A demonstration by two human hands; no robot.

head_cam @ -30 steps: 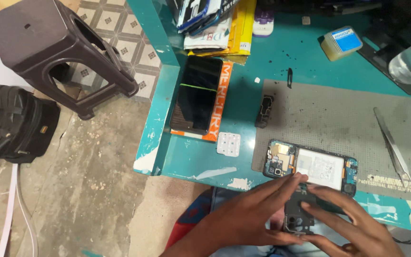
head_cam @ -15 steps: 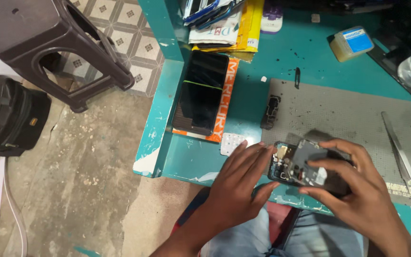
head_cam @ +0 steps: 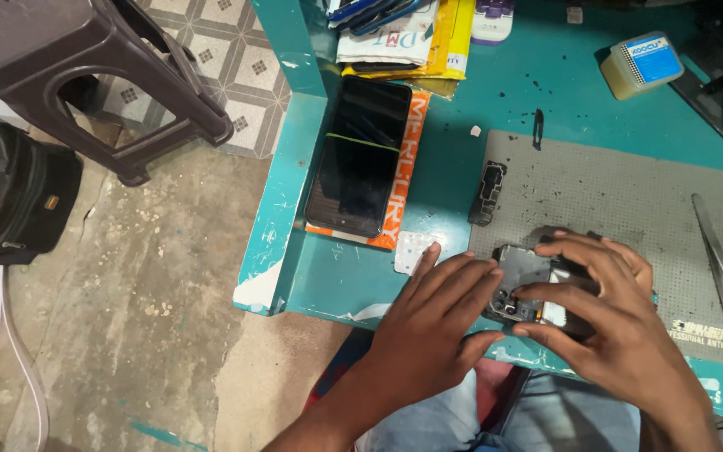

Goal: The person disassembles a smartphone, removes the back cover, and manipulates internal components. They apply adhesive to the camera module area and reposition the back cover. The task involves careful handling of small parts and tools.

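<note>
black phone screen on orange box | blue-labelled yellowish bottle far right

Matt grey mat, glossy phone screen

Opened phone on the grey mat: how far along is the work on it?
Done: the opened black phone lies back-up on the grey anti-slip mat, inner parts bare. In hand: the left hand and right hand press a dark plate over it. Left: the small black part and metal tweezers lie unused.
</note>
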